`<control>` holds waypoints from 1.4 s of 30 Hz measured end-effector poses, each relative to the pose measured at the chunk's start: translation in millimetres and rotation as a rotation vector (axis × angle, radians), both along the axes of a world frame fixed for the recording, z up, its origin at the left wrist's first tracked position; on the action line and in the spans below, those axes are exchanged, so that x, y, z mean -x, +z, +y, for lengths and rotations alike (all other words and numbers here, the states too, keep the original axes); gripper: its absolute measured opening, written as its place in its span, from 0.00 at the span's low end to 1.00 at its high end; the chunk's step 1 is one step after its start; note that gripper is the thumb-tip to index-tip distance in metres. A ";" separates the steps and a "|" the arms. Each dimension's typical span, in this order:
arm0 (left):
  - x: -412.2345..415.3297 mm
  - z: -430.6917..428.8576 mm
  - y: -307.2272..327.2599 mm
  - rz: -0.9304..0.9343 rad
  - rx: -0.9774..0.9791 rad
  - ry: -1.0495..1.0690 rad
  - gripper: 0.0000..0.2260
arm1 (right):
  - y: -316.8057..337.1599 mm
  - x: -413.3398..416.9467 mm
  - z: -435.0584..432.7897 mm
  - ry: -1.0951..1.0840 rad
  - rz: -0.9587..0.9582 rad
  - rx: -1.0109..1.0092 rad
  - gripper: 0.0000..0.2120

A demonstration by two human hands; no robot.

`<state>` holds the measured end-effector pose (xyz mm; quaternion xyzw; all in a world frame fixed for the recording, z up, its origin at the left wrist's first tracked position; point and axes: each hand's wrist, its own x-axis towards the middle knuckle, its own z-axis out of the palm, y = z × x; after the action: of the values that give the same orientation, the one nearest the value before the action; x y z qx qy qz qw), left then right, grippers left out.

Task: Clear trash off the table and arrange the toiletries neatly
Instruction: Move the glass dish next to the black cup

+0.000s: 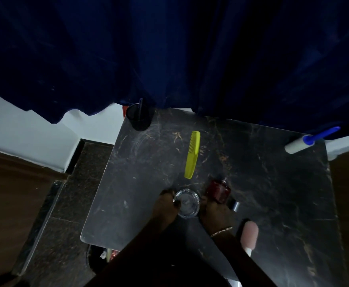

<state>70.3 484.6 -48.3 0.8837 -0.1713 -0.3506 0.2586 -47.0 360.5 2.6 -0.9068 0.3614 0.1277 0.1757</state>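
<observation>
On the dark marble table [148,162] a clear round glass jar [187,203] stands near the front middle. My left hand [164,206] grips its left side. My right hand [214,212] touches its right side, its fingers reaching up to a dark red bottle [218,190]; which of the two it holds I cannot tell. A yellow comb [192,154] lies just beyond. A pink tube with a white cap [249,235] lies right of my right wrist. A small silver-and-black object [235,205] peeks out beside the red bottle.
A black cup holding a dark pen [139,117] stands at the table's far left corner. A white roller with a blue handle [310,140] overhangs the far right edge. A dark blue curtain [169,59] hangs behind. A bin with scraps [105,255] sits below the front edge.
</observation>
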 end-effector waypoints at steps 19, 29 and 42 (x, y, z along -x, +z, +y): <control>-7.5 27.0 12.5 -0.021 0.076 0.172 0.02 | -24.4 -14.1 24.0 -0.081 -0.061 -0.303 0.15; -58.1 67.2 18.0 -0.095 0.175 0.285 0.03 | -15.0 -86.1 51.0 -0.155 -0.156 -0.303 0.10; -147.7 105.0 12.9 -0.130 0.208 0.305 0.09 | -23.8 -196.2 81.4 -0.153 -0.160 -0.424 0.12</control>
<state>218.0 589.6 -35.3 0.8886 -0.0870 -0.2298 0.3872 149.2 441.9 -21.2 -0.8269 0.3790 0.1149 0.3992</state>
